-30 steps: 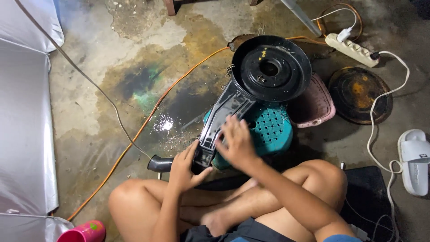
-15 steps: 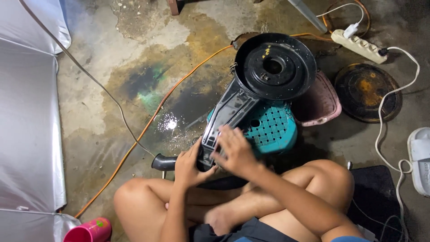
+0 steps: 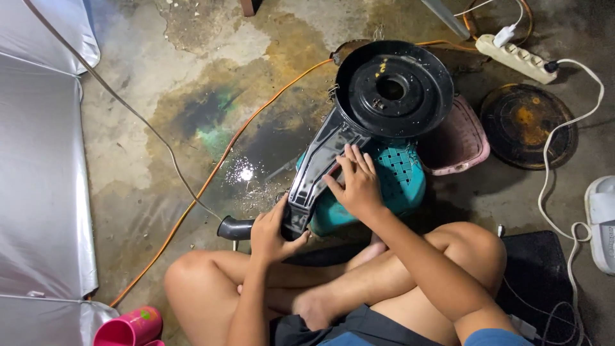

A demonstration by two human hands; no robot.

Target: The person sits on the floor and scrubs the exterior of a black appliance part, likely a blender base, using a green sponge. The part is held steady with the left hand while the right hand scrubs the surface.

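Note:
A black metal housing (image 3: 378,96) with a round pan and a long snout lies tilted across a teal plastic basket (image 3: 403,176) in front of my crossed legs. My left hand (image 3: 272,230) grips the lower end of the snout near a short black tube (image 3: 234,229). My right hand (image 3: 355,182) rests flat on the snout's right side, fingers spread over it and the basket's edge.
A pink basket (image 3: 461,144) and a rusty round lid (image 3: 528,125) lie to the right. A white power strip (image 3: 516,56) with its white cord, an orange cable (image 3: 211,176), a sandal (image 3: 602,221), a pink cup (image 3: 128,327) and a silver sheet (image 3: 38,192) surround me on stained concrete.
My right hand slid up along the snout toward the round pan. My left hand stayed at the lower end. The view shifted slightly.

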